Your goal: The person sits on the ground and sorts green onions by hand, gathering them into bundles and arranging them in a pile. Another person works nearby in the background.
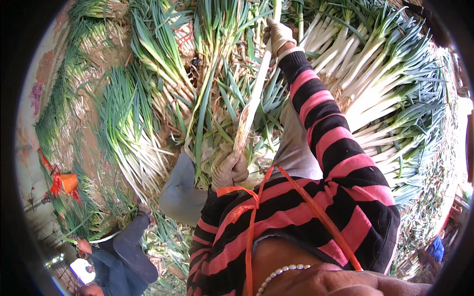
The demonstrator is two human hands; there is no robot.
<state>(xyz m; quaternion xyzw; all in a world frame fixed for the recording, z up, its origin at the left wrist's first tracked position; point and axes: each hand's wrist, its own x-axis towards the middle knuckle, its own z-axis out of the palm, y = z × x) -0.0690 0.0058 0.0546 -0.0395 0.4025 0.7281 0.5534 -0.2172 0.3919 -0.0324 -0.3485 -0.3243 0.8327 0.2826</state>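
Observation:
A long leek (257,90), with a white shaft and stringy roots, slants up and away from my lap. My left hand (230,169), in a dirty pale glove, is closed at its root end near my waist. Farther out, my right hand (280,34), gloved too, grips the shaft higher up with the arm stretched forward. The leek's top passes beyond the upper edge of the picture. Loose leaves and peelings (222,138) lie on the ground between my knees.
Cleaned leeks (370,92) are piled at right. More leeks lie in bunches (133,129) at left and ahead (218,26). A co-worker (122,255) sits at lower left holding a leek. An orange container (69,183) stands near the left wall. Red plastic ribbon (322,218) hangs around my neck.

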